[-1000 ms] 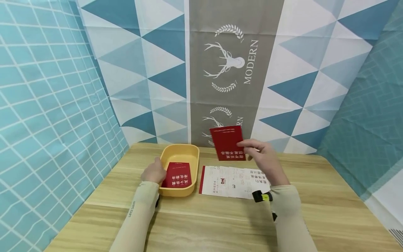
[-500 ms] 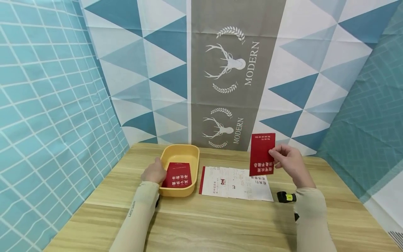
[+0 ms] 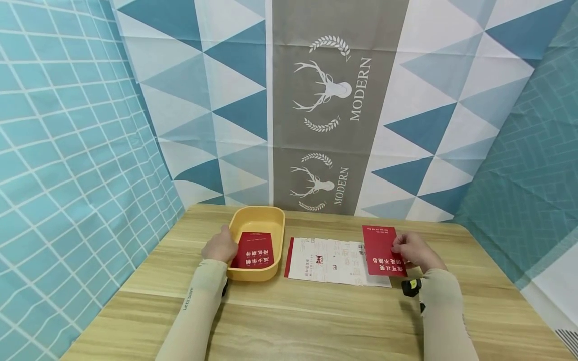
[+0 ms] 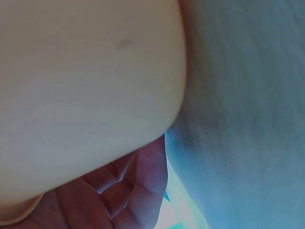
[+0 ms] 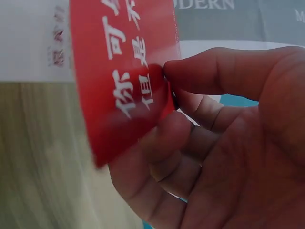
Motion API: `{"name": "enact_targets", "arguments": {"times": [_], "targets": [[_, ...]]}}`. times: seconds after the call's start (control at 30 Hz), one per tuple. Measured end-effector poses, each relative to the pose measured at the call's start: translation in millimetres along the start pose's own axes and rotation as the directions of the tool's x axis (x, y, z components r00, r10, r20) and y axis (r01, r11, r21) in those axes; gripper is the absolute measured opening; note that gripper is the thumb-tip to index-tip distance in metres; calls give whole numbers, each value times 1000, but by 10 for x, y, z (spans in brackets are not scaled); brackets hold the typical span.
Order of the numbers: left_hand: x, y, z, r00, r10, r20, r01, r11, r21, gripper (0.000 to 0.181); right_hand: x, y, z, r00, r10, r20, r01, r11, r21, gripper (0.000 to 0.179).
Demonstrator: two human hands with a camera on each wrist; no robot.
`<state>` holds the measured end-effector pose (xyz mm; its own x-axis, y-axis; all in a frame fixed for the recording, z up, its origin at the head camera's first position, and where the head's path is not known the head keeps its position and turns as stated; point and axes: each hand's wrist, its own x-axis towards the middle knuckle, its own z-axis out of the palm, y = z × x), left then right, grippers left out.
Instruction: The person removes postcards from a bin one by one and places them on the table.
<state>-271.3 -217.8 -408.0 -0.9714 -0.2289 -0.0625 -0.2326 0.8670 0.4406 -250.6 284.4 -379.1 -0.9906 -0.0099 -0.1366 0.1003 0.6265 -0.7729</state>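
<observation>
My right hand (image 3: 416,250) pinches a red card (image 3: 381,250) with white Chinese characters between thumb and fingers, at the card's right edge. In the right wrist view, the thumb (image 5: 200,76) presses on the card's printed face. The card overlaps the right end of a row of white printed cards (image 3: 347,268) on the table. My left hand (image 3: 220,245) grips the left rim of a yellow plastic bin (image 3: 258,275); in the left wrist view its fingers (image 4: 147,191) lie against the bin's outer wall. Another red card (image 3: 255,250) lies inside the bin.
The wooden table (image 3: 307,321) ends at a patterned cloth (image 3: 316,100) with deer heads behind it. Blue tile-patterned cloth (image 3: 67,150) rises on the left, teal cloth (image 3: 533,150) on the right. A red strip (image 3: 289,258) edges the card row's left end.
My right hand has carried the red card rightward, then lowered it from in front of the backdrop to the card row's right end. The left hand and bin have stayed in place.
</observation>
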Motion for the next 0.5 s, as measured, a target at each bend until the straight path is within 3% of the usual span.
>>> {"name": "enact_targets", "arguments": {"times": [0.5], "targets": [[2, 10, 4, 1000, -4, 2, 4, 1000, 3, 48, 73, 178, 170, 998, 36, 46, -38, 998, 40, 19]]}}
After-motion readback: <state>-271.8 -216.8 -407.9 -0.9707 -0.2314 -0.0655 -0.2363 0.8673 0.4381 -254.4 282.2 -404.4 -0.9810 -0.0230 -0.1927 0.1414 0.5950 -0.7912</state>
